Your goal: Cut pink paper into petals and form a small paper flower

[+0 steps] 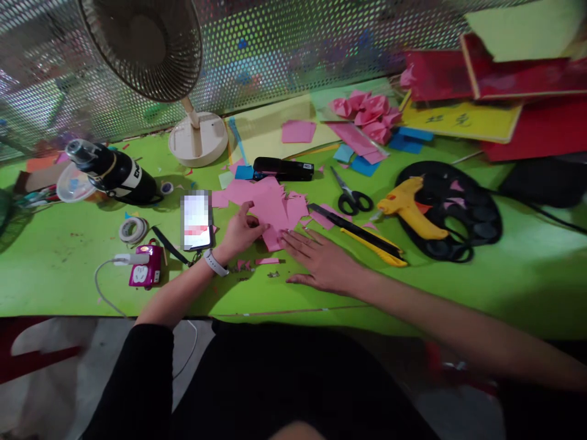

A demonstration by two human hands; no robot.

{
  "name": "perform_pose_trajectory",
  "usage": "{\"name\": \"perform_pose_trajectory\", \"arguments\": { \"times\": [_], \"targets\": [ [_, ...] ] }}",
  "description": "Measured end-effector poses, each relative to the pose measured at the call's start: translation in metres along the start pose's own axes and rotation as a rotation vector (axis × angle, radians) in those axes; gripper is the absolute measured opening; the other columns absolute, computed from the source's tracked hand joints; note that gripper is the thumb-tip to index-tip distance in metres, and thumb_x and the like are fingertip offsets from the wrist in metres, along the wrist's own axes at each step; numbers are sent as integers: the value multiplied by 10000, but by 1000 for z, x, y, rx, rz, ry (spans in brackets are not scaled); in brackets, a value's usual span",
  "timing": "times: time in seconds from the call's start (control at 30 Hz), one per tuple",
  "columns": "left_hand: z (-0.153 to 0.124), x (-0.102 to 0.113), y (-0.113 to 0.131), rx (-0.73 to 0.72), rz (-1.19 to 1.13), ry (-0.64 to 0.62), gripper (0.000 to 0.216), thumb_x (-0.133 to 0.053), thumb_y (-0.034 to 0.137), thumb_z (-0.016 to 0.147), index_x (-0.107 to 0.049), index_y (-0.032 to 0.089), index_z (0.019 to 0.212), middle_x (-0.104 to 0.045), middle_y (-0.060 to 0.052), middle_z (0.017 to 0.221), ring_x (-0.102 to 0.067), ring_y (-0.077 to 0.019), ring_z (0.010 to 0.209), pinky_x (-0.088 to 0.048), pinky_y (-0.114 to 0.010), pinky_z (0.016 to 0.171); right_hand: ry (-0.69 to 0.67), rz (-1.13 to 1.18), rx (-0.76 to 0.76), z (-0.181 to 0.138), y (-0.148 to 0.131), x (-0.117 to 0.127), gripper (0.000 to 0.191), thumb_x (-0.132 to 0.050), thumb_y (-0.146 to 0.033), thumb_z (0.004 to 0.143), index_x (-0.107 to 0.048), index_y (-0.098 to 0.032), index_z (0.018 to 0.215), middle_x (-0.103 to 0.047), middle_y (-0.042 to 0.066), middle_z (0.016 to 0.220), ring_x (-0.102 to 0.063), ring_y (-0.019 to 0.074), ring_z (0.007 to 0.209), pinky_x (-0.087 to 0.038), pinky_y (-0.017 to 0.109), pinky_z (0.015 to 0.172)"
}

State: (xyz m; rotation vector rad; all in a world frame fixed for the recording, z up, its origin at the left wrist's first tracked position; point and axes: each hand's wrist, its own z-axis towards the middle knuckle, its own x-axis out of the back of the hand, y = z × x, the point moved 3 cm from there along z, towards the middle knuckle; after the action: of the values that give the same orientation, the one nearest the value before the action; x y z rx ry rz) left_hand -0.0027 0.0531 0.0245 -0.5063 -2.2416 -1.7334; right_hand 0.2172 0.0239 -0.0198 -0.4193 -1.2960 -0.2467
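Pink paper (pixel 270 208) lies in an overlapping pile in front of me, with some jagged cut edges. My left hand (pixel 239 231), wearing a white wristband, has its fingers curled and its thumb and forefinger pinched at the left edge of the paper. My right hand (pixel 318 260) lies flat with fingers stretched, its fingertips touching the paper's lower right edge. Small pink scraps (pixel 266 261) are scattered between my hands. A yellow utility knife (pixel 376 245) and black-handled scissors (pixel 352 198) lie to the right. Behind the pile is a black stapler (pixel 283 169).
A phone (pixel 197 220), tape roll (pixel 133 230), purple power adapter (pixel 145 266) and black bottle (pixel 121 174) stand left on the green table (pixel 59 256). A fan (pixel 198 139) is behind. Right are a yellow glue gun (pixel 415 208) on a black palette (pixel 481 208) and folded pink flowers (pixel 371 113).
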Motion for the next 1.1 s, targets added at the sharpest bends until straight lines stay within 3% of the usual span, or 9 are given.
{"name": "perform_pose_trajectory", "arguments": {
  "times": [0.2, 0.3, 0.37, 0.43, 0.5, 0.63, 0.8, 0.97, 1.1],
  "targets": [
    [4, 3, -6, -151, 133, 45, 696, -744, 200, 867, -395, 105, 1461, -681, -20, 796, -634, -143, 675, -474, -255, 605, 12, 10, -28, -2, -3, 1, 963, -311, -675, 1023, 247, -138, 1595, -243, 178, 1675, -332, 317, 1530, -298, 535, 1234],
    [-4, 11, -2, -385, 393, 218, 718, -738, 277, 894, -379, 149, 1502, -707, -126, 1100, -689, -226, 961, -559, -366, 799, 7, 10, -31, -1, -4, -1, 968, -320, -664, 1026, 264, -136, 1588, -252, 178, 1672, -329, 317, 1531, -292, 546, 1238],
    [-19, 11, 2, -584, 613, 271, 640, -672, 407, 951, -426, 161, 1488, -646, -178, 1322, -632, -291, 1200, -536, -460, 964, 20, 3, -30, 0, -5, 0, 969, -322, -652, 1030, 267, -122, 1587, -260, 192, 1668, -328, 325, 1530, -300, 560, 1232],
    [-38, 1, 0, -737, 794, 72, 540, -514, 493, 1029, -497, 149, 1445, -631, -178, 1386, -602, -304, 1285, -503, -488, 1043, 37, -5, -34, 0, -4, 0, 963, -326, -635, 1037, 265, -112, 1588, -276, 211, 1658, -348, 336, 1520, -315, 574, 1219],
    [-56, -10, -7, -805, 897, -133, 637, -429, 612, 1027, -523, 135, 1440, -601, -170, 1451, -554, -318, 1365, -453, -491, 1126, 47, -5, -34, 0, -4, 0, 945, -336, -612, 1045, 251, -115, 1594, -310, 217, 1643, -374, 336, 1507, -324, 580, 1211],
    [-70, -22, -22, -733, 973, -218, 863, -338, 719, 1000, -384, 59, 1555, -374, -224, 1625, -366, -324, 1522, -281, -490, 1257, 54, 19, -27, -2, -5, 0, 893, -355, -582, 1053, 138, -114, 1633, -346, 210, 1630, -386, 323, 1504, -319, 577, 1217],
    [-69, -25, -28, -726, 989, -267, 913, -335, 748, 984, -232, 117, 1636, -304, -181, 1666, -239, -289, 1580, -128, -464, 1300, 68, 39, -24, 0, -5, 10, 781, -382, -495, 1070, -83, -71, 1653, -399, 221, 1599, -423, 328, 1483, -336, 585, 1208],
    [-69, -25, -27, -713, 970, -255, 937, -330, 790, 956, -314, 119, 1610, -319, -192, 1657, -260, -312, 1571, -140, -489, 1296, 53, 99, -92, 30, 20, 25, 653, -326, -412, 1080, -274, -46, 1619, -383, 200, 1620, -406, 303, 1497, -336, 526, 1227],
    [-68, -28, -29, -732, 939, -290, 996, -338, 828, 926, -381, 68, 1568, -400, -220, 1608, -308, -328, 1550, -131, -486, 1305, -46, 143, -140, 59, 37, 16, 732, -309, -499, 1063, -266, -20, 1614, -359, 216, 1628, -376, 301, 1513, -328, 509, 1235]
  ]
}}
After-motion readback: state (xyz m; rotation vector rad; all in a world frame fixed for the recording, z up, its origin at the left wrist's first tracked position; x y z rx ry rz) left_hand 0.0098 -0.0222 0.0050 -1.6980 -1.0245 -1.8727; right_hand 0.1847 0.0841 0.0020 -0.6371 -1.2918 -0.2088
